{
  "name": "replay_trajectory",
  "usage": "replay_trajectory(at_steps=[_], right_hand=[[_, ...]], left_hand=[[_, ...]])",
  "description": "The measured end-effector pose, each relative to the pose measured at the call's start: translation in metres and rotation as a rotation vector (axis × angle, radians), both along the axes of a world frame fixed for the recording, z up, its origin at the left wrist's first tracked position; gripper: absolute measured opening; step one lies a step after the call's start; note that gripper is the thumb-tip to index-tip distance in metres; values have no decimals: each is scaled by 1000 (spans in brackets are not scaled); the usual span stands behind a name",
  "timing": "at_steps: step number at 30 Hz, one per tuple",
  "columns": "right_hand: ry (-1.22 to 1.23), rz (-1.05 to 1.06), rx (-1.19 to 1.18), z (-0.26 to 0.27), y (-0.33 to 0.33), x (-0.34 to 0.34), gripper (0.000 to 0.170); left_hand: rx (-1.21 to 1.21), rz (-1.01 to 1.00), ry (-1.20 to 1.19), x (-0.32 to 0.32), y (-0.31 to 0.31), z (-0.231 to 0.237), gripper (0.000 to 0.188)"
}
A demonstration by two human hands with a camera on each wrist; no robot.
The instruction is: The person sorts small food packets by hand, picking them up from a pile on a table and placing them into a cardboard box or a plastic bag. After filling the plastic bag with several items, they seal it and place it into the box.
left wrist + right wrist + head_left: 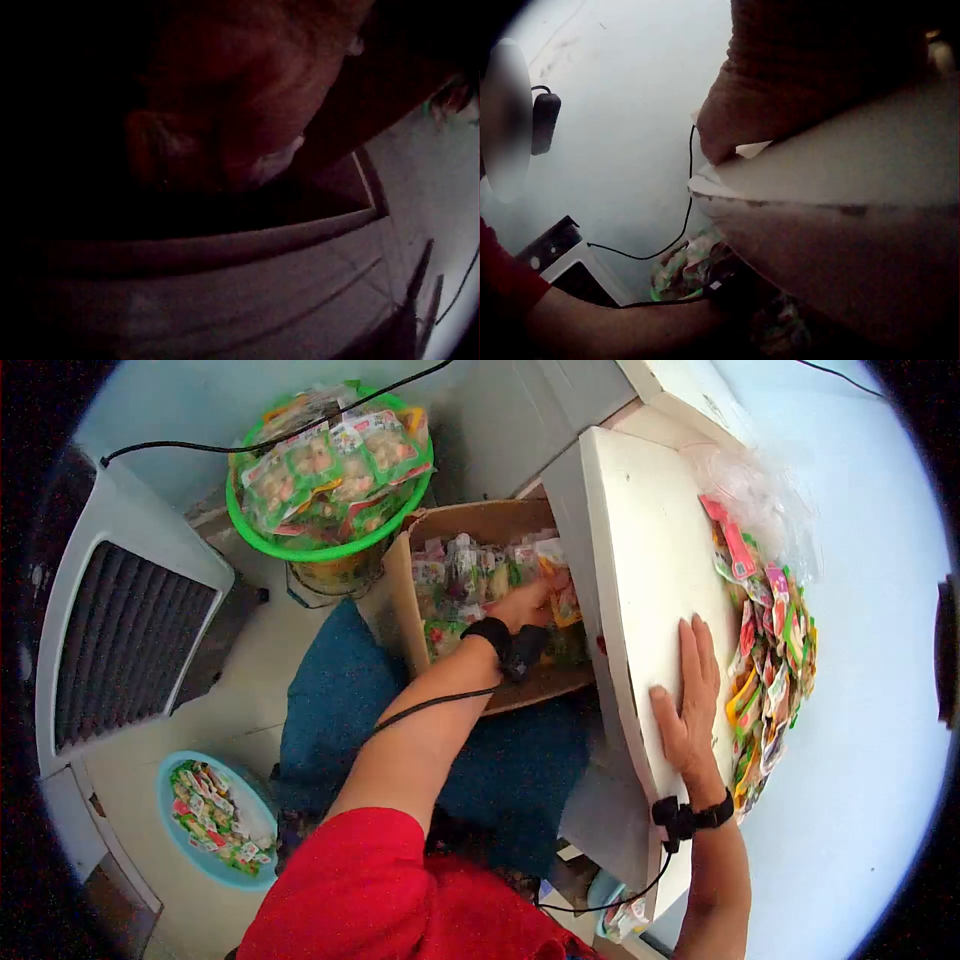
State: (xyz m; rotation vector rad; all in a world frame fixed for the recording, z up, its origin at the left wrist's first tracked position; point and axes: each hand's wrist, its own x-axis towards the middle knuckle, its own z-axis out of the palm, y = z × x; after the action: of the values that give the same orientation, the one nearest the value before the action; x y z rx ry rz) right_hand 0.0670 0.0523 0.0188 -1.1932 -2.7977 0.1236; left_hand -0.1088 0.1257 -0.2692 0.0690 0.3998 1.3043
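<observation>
My left hand [525,607] reaches into an open cardboard box [403,595] full of small sealed food packets [455,575]. Its fingertips are at an orange-and-clear packet [566,606] on the box's right side; I cannot tell whether they grip it. The left wrist view is very dark, with the hand [255,82] bent downward over the box edge [225,236]. My right hand [690,705] rests palm down on a white tabletop [640,540], fingers straight and thumb spread. Beside it lies a long heap of colourful packets [770,690].
A green-rimmed basket [345,550] heaped with larger packets stands behind the box. On the floor at left is a light-blue basin [172,815] of small packets, near a grey-white appliance with a dark grille [135,645]. Clear plastic bags [755,490] lie at the table's far end.
</observation>
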Motion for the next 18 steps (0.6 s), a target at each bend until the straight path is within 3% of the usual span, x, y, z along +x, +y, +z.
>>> replay_trajectory(at_steps=[5,8,10,11,13,18], right_hand=[[10,-26,-37,1,3,0,83],[10,-33,-49,2,3,-1,82],[8,-45,-49,1,3,-2,82],[10,-49,-52,1,3,-3,82],[9,-55,-59,1,2,-2,82],[15,-50,-71,1,4,-4,82]], left_hand=[[-224,85,377,-3,12,15,22],[-269,185,582,-4,23,-8,22],[-253,353,742,8,47,-46,24],[-224,489,829,29,75,-88,25],[-187,607,936,34,79,-85,28],[-241,441,1096,29,71,-43,30]])
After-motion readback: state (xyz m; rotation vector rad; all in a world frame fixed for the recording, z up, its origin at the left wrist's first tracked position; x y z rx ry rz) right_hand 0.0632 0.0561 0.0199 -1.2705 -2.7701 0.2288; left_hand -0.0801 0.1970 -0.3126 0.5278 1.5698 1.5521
